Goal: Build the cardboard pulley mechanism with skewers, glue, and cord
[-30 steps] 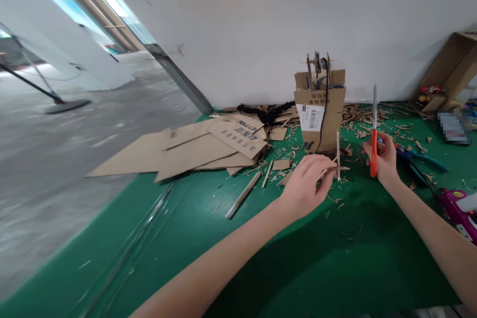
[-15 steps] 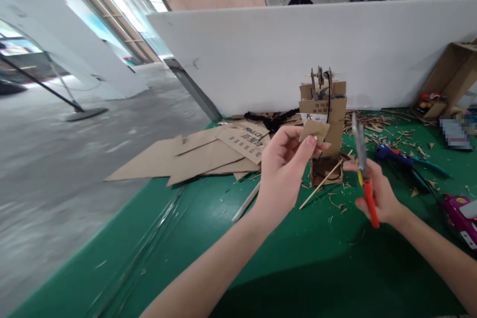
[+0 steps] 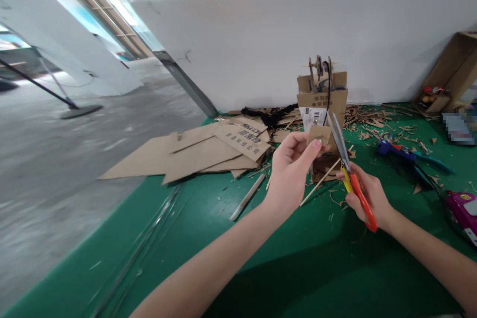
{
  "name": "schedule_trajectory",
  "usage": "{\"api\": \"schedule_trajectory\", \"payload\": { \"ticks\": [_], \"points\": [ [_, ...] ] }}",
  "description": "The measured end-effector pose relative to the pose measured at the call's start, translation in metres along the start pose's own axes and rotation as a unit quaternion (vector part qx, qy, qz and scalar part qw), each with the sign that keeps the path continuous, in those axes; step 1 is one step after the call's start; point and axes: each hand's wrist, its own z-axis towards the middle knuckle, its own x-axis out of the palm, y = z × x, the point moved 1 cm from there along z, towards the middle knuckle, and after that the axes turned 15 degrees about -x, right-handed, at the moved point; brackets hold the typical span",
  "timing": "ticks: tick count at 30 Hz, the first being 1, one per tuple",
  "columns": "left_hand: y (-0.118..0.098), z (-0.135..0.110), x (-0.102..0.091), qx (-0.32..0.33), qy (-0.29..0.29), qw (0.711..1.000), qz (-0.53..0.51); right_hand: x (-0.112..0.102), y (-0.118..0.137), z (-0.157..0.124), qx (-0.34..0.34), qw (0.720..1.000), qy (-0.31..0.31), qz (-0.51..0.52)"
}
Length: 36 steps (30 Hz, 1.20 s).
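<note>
Between thumb and fingers, my left hand (image 3: 292, 169) pinches a small piece of cardboard (image 3: 319, 135). My right hand (image 3: 367, 194) grips scissors (image 3: 348, 169) with red and yellow handles. Their blades point up and are slightly parted, close to the right edge of the cardboard piece; whether they touch it I cannot tell. Behind both hands stands a cardboard box structure (image 3: 339, 102) with upright discs on top, a black cable and a printed label. A thin wooden stick (image 3: 316, 191) leans at its base.
Flat cardboard sheets (image 3: 208, 156) lie to the left, beside a pale strip (image 3: 248, 198). Cardboard scraps (image 3: 367, 119) litter the back of the green table (image 3: 179, 258). On the right are a blue glue gun (image 3: 395, 151), a purple device (image 3: 462, 208) and an open cardboard box (image 3: 447, 69).
The scissors have come left and tilted toward the cardboard piece, and their blades have parted. My left hand sits slightly further right in view. The camera view has shifted a little.
</note>
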Motion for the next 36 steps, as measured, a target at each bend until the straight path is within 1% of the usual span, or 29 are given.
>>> {"api": "schedule_trajectory", "payload": {
  "ticks": [4,8,14,20,24,30,33,36],
  "points": [
    [0.003,0.002,0.0,-0.002,-0.002,1.0,-0.018,0.002,-0.003,-0.004,-0.025,0.999,0.024,-0.003],
    [0.006,0.003,-0.001,-0.003,-0.009,1.0,-0.012,0.004,-0.004,-0.005,-0.025,0.999,0.025,0.009],
    [0.013,0.001,0.0,-0.034,0.004,0.999,0.017,0.004,0.0,-0.004,-0.029,0.999,0.021,-0.036],
    [0.013,-0.001,-0.001,-0.054,0.011,0.998,0.031,0.004,-0.002,-0.006,-0.031,0.997,0.027,-0.063],
    [0.014,-0.002,0.0,-0.078,0.014,0.997,-0.009,0.005,-0.001,-0.006,-0.043,0.997,0.024,-0.063],
    [0.016,-0.002,0.005,-0.118,0.034,0.988,-0.093,0.004,0.008,-0.003,-0.051,0.998,0.012,-0.027],
    [0.016,-0.003,0.005,-0.124,0.04,0.986,-0.102,0.004,0.007,-0.003,-0.049,0.998,0.012,-0.037],
    [0.014,-0.004,0.004,-0.121,0.049,0.987,-0.091,0.003,0.003,-0.006,-0.054,0.995,0.022,-0.076]
  ]
}}
